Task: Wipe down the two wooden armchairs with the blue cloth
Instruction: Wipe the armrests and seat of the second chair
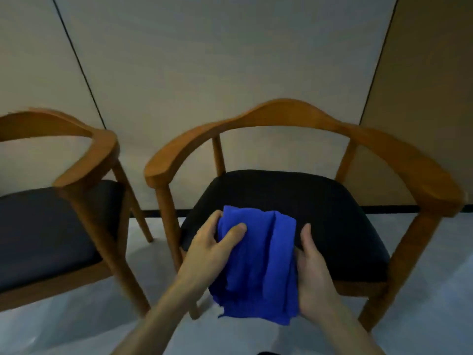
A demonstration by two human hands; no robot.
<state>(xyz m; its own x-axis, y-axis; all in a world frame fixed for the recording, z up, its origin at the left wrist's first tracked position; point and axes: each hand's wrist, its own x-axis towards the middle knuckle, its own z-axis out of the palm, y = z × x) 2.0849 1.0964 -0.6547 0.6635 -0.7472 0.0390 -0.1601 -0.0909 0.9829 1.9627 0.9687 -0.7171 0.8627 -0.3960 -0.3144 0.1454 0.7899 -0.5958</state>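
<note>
Both hands are gripping the bunched blue cloth, left hand and right hand flanking it, hovering just over the right armchair's black seat front

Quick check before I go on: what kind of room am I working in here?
Probably an office waiting or meeting area, though that is a guess. Two matching wooden armchairs with dark padded seats stand side by side against a plain panelled wall on a smooth pale floor.

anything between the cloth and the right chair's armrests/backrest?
Nothing visible. Both hands, left hand and right hand, hold the blue cloth over the seat front of the right armchair; its wooden rail is unobstructed.
</note>
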